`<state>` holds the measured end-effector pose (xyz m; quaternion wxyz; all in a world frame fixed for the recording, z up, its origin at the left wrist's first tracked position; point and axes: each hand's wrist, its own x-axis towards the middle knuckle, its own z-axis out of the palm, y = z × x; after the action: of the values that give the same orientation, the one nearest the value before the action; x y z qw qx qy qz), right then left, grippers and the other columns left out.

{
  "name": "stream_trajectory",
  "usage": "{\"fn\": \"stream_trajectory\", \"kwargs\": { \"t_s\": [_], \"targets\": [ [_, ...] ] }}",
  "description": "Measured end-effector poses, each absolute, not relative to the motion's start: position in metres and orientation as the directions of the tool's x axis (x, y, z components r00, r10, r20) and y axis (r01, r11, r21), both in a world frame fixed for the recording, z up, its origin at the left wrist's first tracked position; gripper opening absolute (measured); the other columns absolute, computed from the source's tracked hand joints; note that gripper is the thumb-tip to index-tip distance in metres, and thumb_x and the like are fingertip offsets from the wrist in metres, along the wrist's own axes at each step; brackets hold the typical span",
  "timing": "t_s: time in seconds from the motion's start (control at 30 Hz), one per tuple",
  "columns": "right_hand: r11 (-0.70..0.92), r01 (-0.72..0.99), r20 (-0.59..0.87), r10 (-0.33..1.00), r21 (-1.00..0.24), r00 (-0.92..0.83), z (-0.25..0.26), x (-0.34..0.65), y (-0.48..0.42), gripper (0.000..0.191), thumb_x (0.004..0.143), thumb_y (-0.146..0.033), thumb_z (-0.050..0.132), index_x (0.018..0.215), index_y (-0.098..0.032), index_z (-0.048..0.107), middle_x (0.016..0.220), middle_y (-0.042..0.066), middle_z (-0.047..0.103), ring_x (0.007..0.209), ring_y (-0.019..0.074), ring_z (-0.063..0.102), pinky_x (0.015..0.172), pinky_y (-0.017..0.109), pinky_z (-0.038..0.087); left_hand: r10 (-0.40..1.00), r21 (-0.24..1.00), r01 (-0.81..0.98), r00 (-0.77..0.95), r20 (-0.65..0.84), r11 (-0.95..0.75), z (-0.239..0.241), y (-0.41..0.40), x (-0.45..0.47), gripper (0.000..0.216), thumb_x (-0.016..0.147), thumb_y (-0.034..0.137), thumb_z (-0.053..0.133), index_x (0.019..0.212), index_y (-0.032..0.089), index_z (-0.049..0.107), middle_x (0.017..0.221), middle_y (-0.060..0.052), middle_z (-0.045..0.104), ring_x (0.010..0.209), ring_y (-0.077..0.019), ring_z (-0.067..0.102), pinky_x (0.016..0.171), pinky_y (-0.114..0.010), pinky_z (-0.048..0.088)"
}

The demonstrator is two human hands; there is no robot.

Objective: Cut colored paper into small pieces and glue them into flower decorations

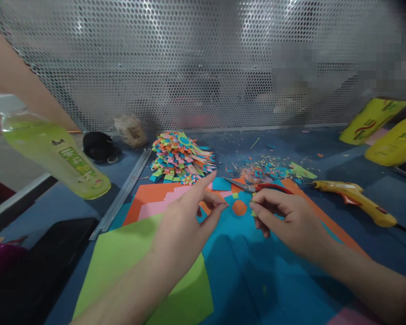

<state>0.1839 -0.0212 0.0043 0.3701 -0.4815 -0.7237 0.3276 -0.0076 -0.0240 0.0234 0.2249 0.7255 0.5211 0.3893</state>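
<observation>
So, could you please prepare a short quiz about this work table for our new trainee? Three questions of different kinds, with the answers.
1. Multiple choice: which tool lies to the right of the coloured paper sheets?
A) a hammer
B) a yellow glue gun
C) a stapler

2. True or false: the white-capped bottle is on the right side of the picture.

3. Short answer: what does the right hand pinch?

Key:
1. B.
2. False; the white-capped bottle is on the left side.
3. A small yellow-green piece, apparently of paper.
</observation>
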Motion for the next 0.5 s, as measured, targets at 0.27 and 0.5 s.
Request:
{"fn": "stream_trajectory", "kwargs": {
  "t_s": [0.27,0.5],
  "targets": [
    [0.461,0.536,0.294,0.881,-0.707,-0.37,0.0076,0.1818,-0.0245,0.021,0.087,-0.021,0.044,0.067,-0.021,0.05,0.054,-0.004,0.05,0.048,0.0095,0.049,0.047,0.022,0.038,0.982,0.927,0.335,0.145,0.124,-0.167,0.0253,-0.0239,-0.002,0.041,0.074,0.025,0.067,0.113,0.017,0.054,0.07,0.002,0.068,0.067,-0.0124,0.062,0.059,-0.023,0.045],
    [0.497,0.53,0.34,0.865,-0.687,-0.369,0.0057,0.1817,-0.0239,0.021,0.087,-0.019,0.045,0.066,-0.02,0.051,0.054,-0.005,0.051,0.047,0.0083,0.048,0.046,0.021,0.037,0.989,0.983,0.185,0.146,-0.028,0.001,0.0272,-0.0219,-0.0009,0.043,0.071,0.023,0.068,0.112,0.017,0.055,0.069,0.004,0.067,0.068,-0.0106,0.063,0.059,-0.021,0.045]
  ]
}}
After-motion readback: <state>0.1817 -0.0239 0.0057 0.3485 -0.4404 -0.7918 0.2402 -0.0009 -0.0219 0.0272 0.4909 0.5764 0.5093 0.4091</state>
